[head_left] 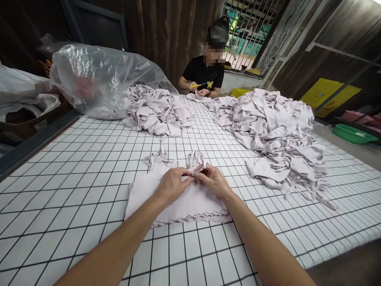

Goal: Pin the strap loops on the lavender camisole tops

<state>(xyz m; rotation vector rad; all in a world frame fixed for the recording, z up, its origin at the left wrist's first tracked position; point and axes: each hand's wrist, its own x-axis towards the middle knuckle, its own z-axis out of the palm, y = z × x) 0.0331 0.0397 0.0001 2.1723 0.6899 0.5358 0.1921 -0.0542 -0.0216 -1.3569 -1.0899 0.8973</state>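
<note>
A stack of pale pinkish fabric pieces [181, 202] lies flat in front of me, with a wavy layered edge on the near side. At its far edge my left hand [175, 183] pinches a fabric strap [199, 168] between thumb and finger. My right hand [213, 180] grips the same strap close beside it, and the fingertips of both hands nearly meet. Just beyond the stack are two small bunches of straps, a left bunch [157, 159] and a right bunch [195, 158].
A large heap of pale fabric [268, 119] covers the right side of the grid-patterned table [74, 190]. A smaller heap [156, 111] sits at the back, beside a clear plastic bag [101, 71]. Across the table a person [204, 73] holds yellow-handled scissors [195, 85] and fabric.
</note>
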